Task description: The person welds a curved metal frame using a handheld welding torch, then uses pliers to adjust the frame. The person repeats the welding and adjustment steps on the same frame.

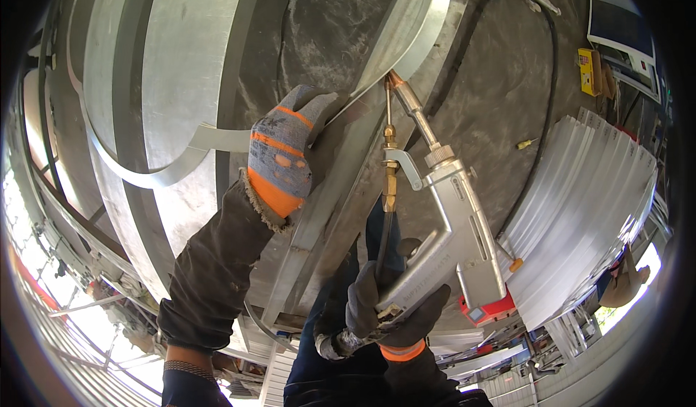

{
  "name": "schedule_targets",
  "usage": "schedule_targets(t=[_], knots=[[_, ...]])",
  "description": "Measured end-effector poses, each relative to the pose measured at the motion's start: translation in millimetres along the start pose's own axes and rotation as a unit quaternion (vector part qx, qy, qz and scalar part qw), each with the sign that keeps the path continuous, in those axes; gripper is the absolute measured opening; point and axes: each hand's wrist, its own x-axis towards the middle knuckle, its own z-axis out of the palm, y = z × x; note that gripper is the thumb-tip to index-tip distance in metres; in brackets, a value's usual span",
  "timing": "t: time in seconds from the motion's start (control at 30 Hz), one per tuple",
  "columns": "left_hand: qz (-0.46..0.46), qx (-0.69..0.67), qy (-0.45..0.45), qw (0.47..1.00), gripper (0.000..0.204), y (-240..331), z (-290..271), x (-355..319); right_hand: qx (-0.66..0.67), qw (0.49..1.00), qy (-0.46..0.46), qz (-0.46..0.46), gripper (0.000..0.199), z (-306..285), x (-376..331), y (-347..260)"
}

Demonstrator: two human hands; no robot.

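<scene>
Torch: silver handheld welding gun (455, 211), right of centre, copper tip against the curved metal strip (428, 22) far ahead.
Right hand (395, 313): dark glove wrapped tight round the gun's handle, near.
Left hand (286, 153): grey-and-orange glove pressed flat on the strip, fingers extended, gripping nothing, apparently.
Surroundings: big steel rings (167, 66) left; stack of corrugated sheets (587, 211) right.

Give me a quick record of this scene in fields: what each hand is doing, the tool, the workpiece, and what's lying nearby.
left hand: grey and orange glove, pressing a curved metal strip
right hand: dark glove, gripping the handle of a handheld welding gun
gun nozzle: at the strip's edge
workpiece: large curved sheet-metal ring
nearby: stack of flat metal sheets, black cable
</scene>
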Motion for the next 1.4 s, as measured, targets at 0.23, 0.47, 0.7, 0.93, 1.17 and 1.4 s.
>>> schedule_targets(t=[0.23,0.47,0.7,0.93,1.17,1.4], knots=[[-0.017,-0.003,0.017,1.0,0.026,3.7,0.8,-2.2,-0.089,0.992,0.083,-0.032,0.103,2.5,-2.7,9.2],[0.034,0.064,0.007,0.997,0.022,0.6,-1.1,2.9,-0.048,0.998,0.038,-0.014,0.102,-1.7,-2.3,9.6],[-0.01,0.023,0.028,0.999,0.025,-3.4,4.6,-2.6,-0.056,0.998,0.017,-0.02,0.098,0.5,-1.6,13.0],[0.0,0.139,-0.022,0.99,0.033,4.2,-6.3,-8.3,-0.2,0.977,-0.012,0.072,0.106,-3.0,-22.1,-12.9],[-0.029,0.202,-0.02,0.979,0.049,22.5,-8.9,-26.6,-0.077,0.995,0.045,-0.04,0.099,-14.5,-42.5,-7.8],[-0.07,0.2,-0.041,0.976,0.048,30.5,2.2,-30.8,-0.081,0.996,0.041,-0.014,0.088,-25.8,-42.9,-5.5]])
